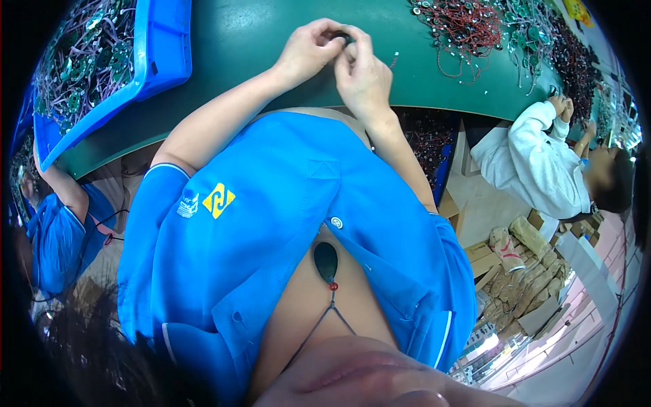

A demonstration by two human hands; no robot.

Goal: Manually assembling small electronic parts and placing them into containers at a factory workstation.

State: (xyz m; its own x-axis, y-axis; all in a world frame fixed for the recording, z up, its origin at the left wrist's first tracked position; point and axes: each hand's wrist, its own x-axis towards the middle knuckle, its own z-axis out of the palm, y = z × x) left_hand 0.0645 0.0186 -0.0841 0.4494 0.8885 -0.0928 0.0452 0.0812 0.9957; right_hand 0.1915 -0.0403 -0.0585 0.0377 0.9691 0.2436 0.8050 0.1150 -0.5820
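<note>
"How do the hands stand?"

"The bare left hand [310,51] and bare right hand [365,77] meet above a smooth green tabletop [237,41], fingers curled nearly closed, seemingly both pinching a small, dark piece [343,39] of unclear material."

"Which is nearer to it?"

"Neither. The left hand is on the piece's left, the right hand on its right and body side."

"Its long axis?"

"Can't tell; fingers cover most of it."

"And farther out?"

"Just right of the piece, beside the right hand, shows a short, thin reddish wire [395,60]; whether they join, I can't say. Well right of the piece lies a tangled heap of thin red wires [462,28]; well left, a blue plastic bin [165,42]."
</note>
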